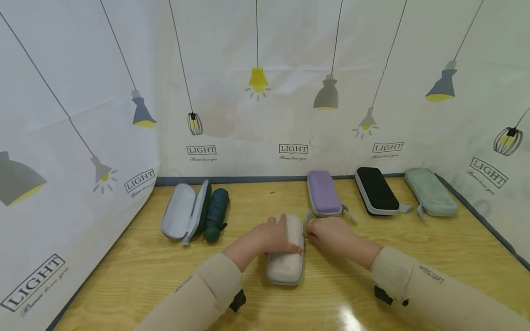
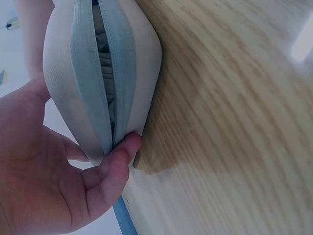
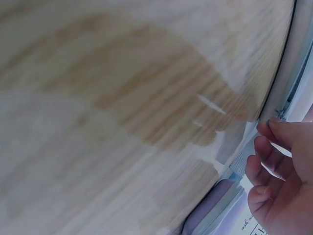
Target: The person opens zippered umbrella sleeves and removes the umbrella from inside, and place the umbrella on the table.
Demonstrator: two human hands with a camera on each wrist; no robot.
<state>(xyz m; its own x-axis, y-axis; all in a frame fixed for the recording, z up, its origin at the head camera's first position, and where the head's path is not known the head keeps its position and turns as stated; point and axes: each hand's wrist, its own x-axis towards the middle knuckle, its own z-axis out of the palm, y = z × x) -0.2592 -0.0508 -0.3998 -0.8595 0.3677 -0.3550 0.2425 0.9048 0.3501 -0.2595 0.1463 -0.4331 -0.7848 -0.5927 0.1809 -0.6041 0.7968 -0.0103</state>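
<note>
A beige zip case (image 1: 285, 269) lies on the wooden table in front of me. My left hand (image 1: 274, 236) grips it from the left, thumb and fingers spread across the top and sides. In the left wrist view its grey-blue zip (image 2: 124, 68) is partly undone, and folded greyish fabric (image 2: 106, 76) shows in the gap. At the case's far right side, my right hand (image 1: 331, 233) pinches the zip pull (image 3: 279, 116), the other fingers loosely curled. The pull is mostly hidden by the fingertips.
Behind my right hand lies a purple case (image 1: 323, 191), then a black case (image 1: 377, 191) and a pale green case (image 1: 431, 192). At the left, an opened dark green case (image 1: 180, 209) with light lining stands beside a folded green umbrella (image 1: 217, 211). A printed cloth (image 1: 232, 92) hangs behind.
</note>
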